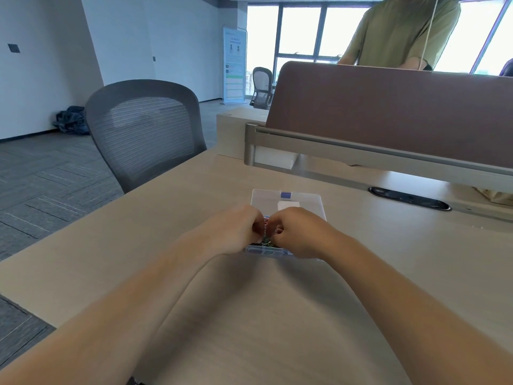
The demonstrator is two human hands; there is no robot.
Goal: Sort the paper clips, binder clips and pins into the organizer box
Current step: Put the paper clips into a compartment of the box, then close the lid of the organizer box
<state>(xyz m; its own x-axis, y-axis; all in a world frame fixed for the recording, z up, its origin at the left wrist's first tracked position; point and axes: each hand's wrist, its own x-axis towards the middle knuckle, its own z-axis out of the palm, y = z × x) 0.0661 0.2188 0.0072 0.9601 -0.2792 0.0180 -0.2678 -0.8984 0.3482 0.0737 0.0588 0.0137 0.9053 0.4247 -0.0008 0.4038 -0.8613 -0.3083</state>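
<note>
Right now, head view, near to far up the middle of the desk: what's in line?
left hand and right hand over the organizer box → open lid → divider rail → brown partition → person in green shirt

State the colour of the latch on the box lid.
The latch is blue; the head view shows it best.

The left hand (236,232) and right hand (301,236) hide most of the organizer box (287,200). Coloured bits (267,236) between the 2 sets of fingers (256,226) are too small to identify; whether either hand pinches any cannot be told.
</note>
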